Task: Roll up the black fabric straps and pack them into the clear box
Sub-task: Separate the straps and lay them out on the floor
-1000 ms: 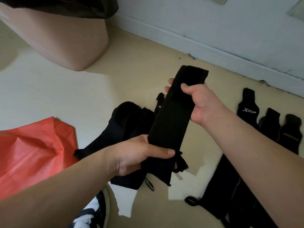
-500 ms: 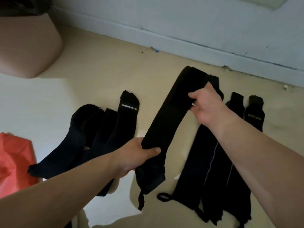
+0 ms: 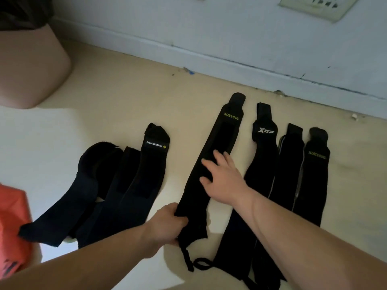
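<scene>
Lying flat on the floor (image 3: 125,91), the long black strap (image 3: 193,197) runs from its labelled tip near the wall (image 3: 230,28) down to a loop at its near end. The left hand (image 3: 167,222) grips the near end, fingers curled round its edge. The right hand (image 3: 224,181) rests on the middle, fingers straight and spread, grasping nothing. Three more straps (image 3: 134,185) lie unrolled to the left, another three straps (image 3: 289,174) to the right. An orange bag (image 3: 12,222) sits far left
</scene>
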`<state>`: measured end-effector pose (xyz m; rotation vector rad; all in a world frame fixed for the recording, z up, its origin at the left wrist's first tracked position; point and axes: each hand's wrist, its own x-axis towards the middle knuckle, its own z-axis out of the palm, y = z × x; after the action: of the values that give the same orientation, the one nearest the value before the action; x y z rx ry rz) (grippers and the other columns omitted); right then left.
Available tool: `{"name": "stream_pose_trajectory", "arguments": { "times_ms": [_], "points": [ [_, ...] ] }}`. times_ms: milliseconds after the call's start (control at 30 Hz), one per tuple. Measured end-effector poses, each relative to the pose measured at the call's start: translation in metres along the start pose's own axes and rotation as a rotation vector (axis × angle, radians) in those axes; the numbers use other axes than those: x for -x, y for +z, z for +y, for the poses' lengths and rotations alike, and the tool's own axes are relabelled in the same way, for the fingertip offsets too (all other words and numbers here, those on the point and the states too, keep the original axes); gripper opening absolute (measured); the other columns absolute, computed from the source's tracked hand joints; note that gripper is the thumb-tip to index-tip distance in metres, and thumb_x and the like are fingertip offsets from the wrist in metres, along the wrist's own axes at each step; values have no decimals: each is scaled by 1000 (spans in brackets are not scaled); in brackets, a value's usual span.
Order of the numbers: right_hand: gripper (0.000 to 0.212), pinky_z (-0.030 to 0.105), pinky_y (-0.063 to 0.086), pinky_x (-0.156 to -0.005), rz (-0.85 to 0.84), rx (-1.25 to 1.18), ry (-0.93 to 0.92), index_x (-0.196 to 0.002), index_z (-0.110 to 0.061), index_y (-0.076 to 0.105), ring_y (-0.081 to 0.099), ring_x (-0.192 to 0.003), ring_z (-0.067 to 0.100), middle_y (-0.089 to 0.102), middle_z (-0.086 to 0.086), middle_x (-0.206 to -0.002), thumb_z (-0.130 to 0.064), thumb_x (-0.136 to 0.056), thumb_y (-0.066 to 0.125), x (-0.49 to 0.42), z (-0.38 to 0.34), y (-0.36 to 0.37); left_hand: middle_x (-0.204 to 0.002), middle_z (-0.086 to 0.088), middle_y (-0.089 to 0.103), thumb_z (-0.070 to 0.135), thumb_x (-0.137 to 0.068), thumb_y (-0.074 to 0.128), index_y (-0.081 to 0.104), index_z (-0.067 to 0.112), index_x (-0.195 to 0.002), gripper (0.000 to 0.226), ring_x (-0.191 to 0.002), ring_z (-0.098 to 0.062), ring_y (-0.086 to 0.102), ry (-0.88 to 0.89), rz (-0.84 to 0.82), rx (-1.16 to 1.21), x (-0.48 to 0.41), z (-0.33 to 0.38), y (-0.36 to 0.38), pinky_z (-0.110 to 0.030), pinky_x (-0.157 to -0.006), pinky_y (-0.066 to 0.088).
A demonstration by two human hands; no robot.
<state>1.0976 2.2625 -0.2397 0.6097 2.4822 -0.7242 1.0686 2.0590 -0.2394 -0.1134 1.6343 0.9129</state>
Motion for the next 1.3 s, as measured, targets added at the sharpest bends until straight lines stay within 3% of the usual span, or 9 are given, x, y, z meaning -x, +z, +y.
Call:
{"name": "stream_pose_trajectory", "arguments": {
  "times_ms": [167, 333, 533, 633, 800, 933, 1033, 1167, 1300],
  "points": [
    [66, 52, 20, -129, -70, 191, 16, -164, -36, 28, 8, -161, 34, 13, 5, -175, -60, -105, 46, 9, -2, 21, -81, -4, 78, 5, -103, 48, 66, 15, -115, 24, -73, -21, 75, 5, -39, -36, 9, -19, 0, -33, -71, 64],
    [72, 50, 36, -116, -5, 383, 65, -143, -20, 46, 39, -134, 31, 40, 4, -142, -73, -95, 46, 18, 0, 23, -102, -3, 75, 14, -100, 61, 63, 18, -121, 22, -84, -14, 71, 21, -124, -166, 15, -28, 4, -26, -72, 53],
    [66, 50, 27, -125, 180, 411, -22, -143, -16, 49, 36, -141, 33, 43, 7, -144, -62, -97, 53, 14, -8, 34, -100, 10, 72, 22, -101, 63, 66, 32, -117, 19, -79, 1, 67, 402, 357, -299, 22, 2, -46, -10, -67, 51],
    [59, 45, 32, -122, 68, 424, -137, -148, -19, 45, 35, -141, 29, 39, 4, -147, -53, -100, 53, 9, -21, 42, -120, 14, 60, 19, -100, 67, 65, 29, -122, 24, -98, 1, 63, 520, 586, -349, 19, 4, -87, -8, -78, 45],
    [43, 37, 45, -91, 75, 496, -1, -131, -17, 52, 49, -123, 26, 55, 4, -130, -51, -105, 45, 0, -48, 34, -133, 8, 56, 21, -98, 71, 58, 27, -138, 43, -121, -11, 60, 295, 442, -223, 22, -24, -119, -26, -98, 51],
    [37, 35, 51, -75, 63, -85, 201, -118, -16, 58, 62, -100, 22, 63, 2, -112, -50, -104, 51, -20, -70, 32, -133, 13, 61, 20, -97, 74, 48, 31, -149, 59, -110, -7, 67, 265, 331, -96, 30, -32, -129, -18, -86, 55],
    [35, 45, 63, -87, 35, -712, 358, -111, -14, 63, 71, -91, 27, 73, 8, -101, -46, -99, 63, -32, -99, 38, -115, 11, 69, 28, -95, 78, 56, 35, -137, 48, -95, -5, 71, 234, 234, -87, 36, -27, -133, -18, -76, 53],
    [42, 42, 66, -82, -45, -1003, 425, -111, -11, 67, 75, -91, 28, 76, 12, -105, -50, -96, 71, -36, -126, 48, -84, 11, 69, 28, -95, 77, 76, 29, -102, 8, -68, 4, 62, 249, 121, -221, 42, -22, -119, -12, -68, 50],
    [58, 29, 57, -62, -108, -1143, 498, -106, -11, 76, 74, -69, 20, 76, 2, -80, -65, -84, 80, -37, -134, 41, -77, 13, 65, 20, -96, 75, 75, 21, -95, 2, -61, 5, 56, 327, -43, -307, 54, -18, -105, -10, -65, 48]
  ]
}}
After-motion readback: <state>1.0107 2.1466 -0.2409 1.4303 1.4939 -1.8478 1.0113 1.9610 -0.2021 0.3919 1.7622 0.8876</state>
